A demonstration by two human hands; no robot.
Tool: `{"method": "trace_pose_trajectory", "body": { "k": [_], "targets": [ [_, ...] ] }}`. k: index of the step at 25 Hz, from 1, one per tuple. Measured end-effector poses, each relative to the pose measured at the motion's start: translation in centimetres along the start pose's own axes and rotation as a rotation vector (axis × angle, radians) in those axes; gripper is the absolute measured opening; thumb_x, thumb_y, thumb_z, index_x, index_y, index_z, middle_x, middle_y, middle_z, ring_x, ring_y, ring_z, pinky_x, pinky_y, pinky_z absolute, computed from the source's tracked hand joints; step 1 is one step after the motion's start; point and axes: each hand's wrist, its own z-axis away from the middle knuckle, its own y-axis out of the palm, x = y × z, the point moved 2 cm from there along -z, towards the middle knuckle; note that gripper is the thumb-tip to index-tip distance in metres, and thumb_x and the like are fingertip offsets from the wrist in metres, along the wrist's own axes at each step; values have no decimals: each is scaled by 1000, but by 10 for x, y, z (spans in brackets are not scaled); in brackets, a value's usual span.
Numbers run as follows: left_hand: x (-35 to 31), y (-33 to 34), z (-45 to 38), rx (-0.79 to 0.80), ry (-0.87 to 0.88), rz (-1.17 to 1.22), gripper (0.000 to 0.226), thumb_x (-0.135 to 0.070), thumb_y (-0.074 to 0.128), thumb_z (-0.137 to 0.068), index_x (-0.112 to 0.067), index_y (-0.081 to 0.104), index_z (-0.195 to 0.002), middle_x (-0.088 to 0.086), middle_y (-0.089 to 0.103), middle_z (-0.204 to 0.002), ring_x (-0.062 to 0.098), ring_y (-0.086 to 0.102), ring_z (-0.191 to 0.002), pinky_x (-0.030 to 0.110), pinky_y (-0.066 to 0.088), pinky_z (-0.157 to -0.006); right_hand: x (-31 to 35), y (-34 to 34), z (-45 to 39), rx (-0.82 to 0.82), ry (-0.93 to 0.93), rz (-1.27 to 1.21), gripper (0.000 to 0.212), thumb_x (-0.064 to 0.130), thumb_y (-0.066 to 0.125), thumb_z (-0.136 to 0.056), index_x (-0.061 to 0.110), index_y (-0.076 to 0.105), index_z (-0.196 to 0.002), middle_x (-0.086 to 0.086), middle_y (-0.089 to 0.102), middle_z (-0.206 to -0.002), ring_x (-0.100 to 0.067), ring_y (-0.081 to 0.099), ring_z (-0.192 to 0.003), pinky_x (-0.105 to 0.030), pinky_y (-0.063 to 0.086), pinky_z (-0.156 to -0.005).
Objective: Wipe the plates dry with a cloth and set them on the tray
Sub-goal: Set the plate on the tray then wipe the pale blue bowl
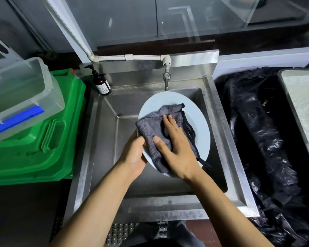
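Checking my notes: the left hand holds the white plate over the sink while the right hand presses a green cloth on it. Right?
One detail is wrong: the cloth is grey, not green, as the head view shows. The left hand holds the white plate over the sink while the right hand presses the cloth.

Round plate [196, 120], pale blue-white and glossy, with a broad flat rim; it sits at the centre of the frame, tilted so that its face turns toward the viewer, its upper edge toward the top of the frame and its lower edge nearer the bottom. Cloth [150, 129], dark grey terry with a darker stitched hem, crumpled and spread over the lower-left part of the plate's face; one corner reaches toward the plate's middle, and its lower folds hang past the plate's lower edge. The tray cannot be told for certain.
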Motion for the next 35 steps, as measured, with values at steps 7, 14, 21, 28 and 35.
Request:
{"method": "trace_pose_trajectory", "body": {
  "k": [7, 14, 21, 28, 35],
  "targets": [
    [-15, -19, -5, -36, -19, 45, 22, -15, 57, -79, -11, 72, -94, 11, 72, -92, 25, 70, -87, 31, 58, -68, -3, -7, 15, 229, -227, 225, 61, 41, 56, -103, 19, 37, -157, 14, 28, -162, 18, 15, -145, -6, 9, -117],
    [-17, -32, 4, -3, -32, -99, 48, -4, 48, -56, -15, 65, -100, 5, 74, -94, 19, 71, -80, 26, 54, -61, -40, -9, 11, -127, -57, 531, 50, 29, 52, -106, 6, 47, -151, -8, 46, -157, -20, 41, -147, -31, 22, -125],
    [-18, -19, 12, 83, -58, -113, 59, -3, 47, -58, -8, 65, -115, 10, 74, -110, 25, 69, -93, 34, 55, -77, -8, -2, -36, -249, 43, 55, 53, 32, 39, -110, 19, 28, -160, 4, 29, -166, -8, 19, -154, -24, 14, -125],
    [-27, -14, 7, 73, 30, -92, 37, -3, 50, -70, -19, 72, -95, 3, 76, -92, 22, 70, -86, 28, 59, -70, 36, 22, -24, 40, -45, -312, 39, 34, 41, -110, 10, 57, -136, -6, 65, -133, -18, 57, -130, -41, 41, -114],
    [-30, -12, 12, 36, -13, -112, 39, -1, 43, -59, -24, 72, -73, 1, 65, -67, 19, 59, -67, 22, 52, -57, 44, 17, -42, 29, -3, -264, 49, 31, 41, -110, 5, 43, -151, -12, 50, -153, -26, 38, -148, -49, 27, -123]
  ]
}}
